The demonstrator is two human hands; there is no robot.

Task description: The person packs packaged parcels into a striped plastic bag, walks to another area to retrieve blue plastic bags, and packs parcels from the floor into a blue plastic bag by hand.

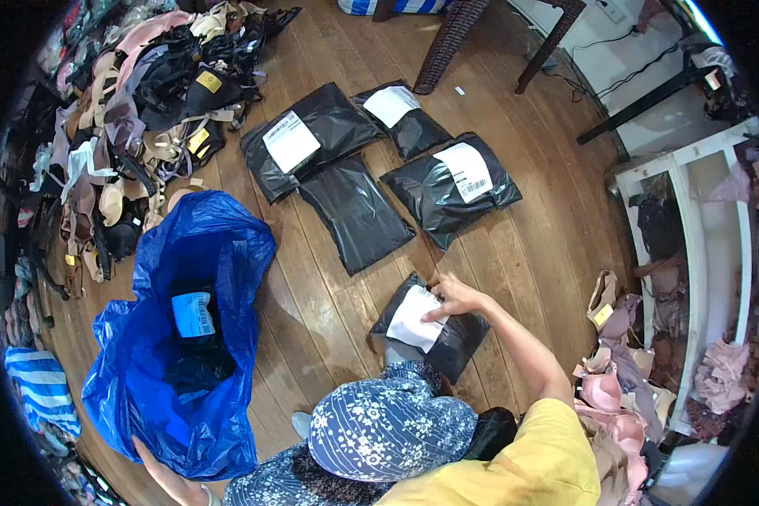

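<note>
My right hand [457, 297] grips a black plastic parcel [460, 341] by its upper edge, thumb across the white label [415, 319]. The parcel lies beside my knee, near my foot. At lower left, my left hand [149, 460] is at the near side of a large blue plastic bag [232, 253], pinching its edge; most of those fingers are hidden by the plastic. The bag's mouth gapes toward me. Inside it, a labelled parcel [194, 314] and dark packaging show in the blue shade.
Several black parcels [354, 215] lie on the wooden floor [312, 312] ahead. A heap of bras [126, 126] spreads at upper left, with more bras [603, 392] at right beside a white frame shelf [687, 244]. Dark woven furniture legs [449, 46] stand at the top.
</note>
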